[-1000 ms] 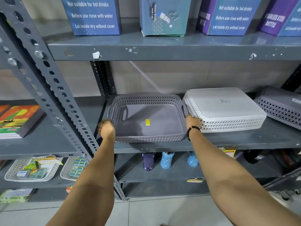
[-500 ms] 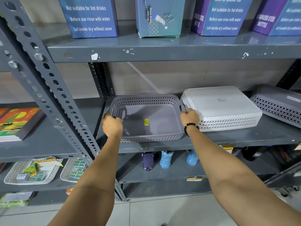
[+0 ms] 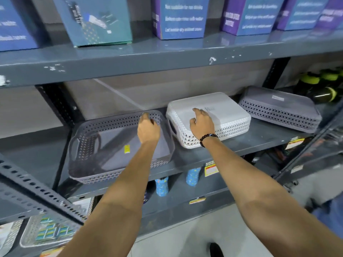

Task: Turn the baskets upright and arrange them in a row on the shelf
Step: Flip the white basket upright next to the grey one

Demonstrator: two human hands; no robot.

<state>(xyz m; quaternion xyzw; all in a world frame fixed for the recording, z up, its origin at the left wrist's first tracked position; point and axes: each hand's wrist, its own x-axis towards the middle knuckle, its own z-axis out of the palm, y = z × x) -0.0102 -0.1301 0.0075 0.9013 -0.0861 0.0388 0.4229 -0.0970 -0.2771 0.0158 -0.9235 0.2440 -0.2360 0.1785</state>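
Grey basket [image 3: 118, 145] upright, frame centre-left; white basket [image 3: 207, 117], far grey basket [image 3: 280, 110] inverted. Left hand [image 3: 148, 128] loosely curled, empty; right hand [image 3: 202, 123] open atop white.

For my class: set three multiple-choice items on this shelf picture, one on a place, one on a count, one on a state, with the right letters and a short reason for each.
1. Where does the right hand rest?
A. on the white basket
B. in the upright grey basket
C. on a box on the top shelf

2. How many baskets on the middle shelf lie upside down?
A. none
B. one
C. two

3. What is the left hand doing?
A. gripping a bottle
B. reaching over the upright grey basket
C. hanging at the person's side

Key: 1 A, its palm lies on the basket's upturned base. 2 C, the white one and the far grey basket show their bases. 3 B, it is above the basket's far right corner.
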